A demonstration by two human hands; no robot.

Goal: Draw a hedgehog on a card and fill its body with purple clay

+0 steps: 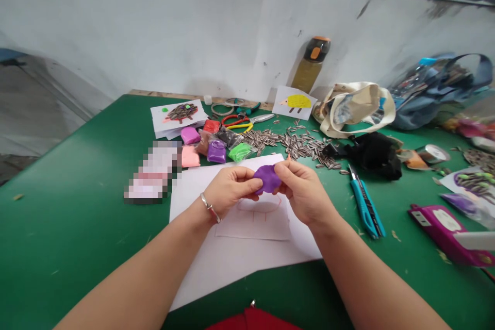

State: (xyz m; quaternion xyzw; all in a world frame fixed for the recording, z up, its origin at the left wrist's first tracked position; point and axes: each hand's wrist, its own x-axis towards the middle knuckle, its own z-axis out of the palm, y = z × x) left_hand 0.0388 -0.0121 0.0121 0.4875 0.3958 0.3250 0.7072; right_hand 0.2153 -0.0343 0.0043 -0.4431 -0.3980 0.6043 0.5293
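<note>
Between my two hands is a flattened piece of purple modelling clay [266, 179]. My left hand [235, 185] pinches its left edge with thumb and fingers, and a silver bangle circles that wrist. On the other side my right hand [299, 185] grips the clay's right edge. Below them lies a small sheet of paper [253, 228] with a faint orange outline drawing, partly hidden by my hands. It rests on larger white paper [197, 273].
Behind my hands are packets of coloured clay [216, 151], scissors [251, 121] and scattered sunflower seeds [297, 142]. A teal utility knife [367, 206] lies to the right, near a black pouch [375, 155]. A bottle [310, 64] stands by the wall.
</note>
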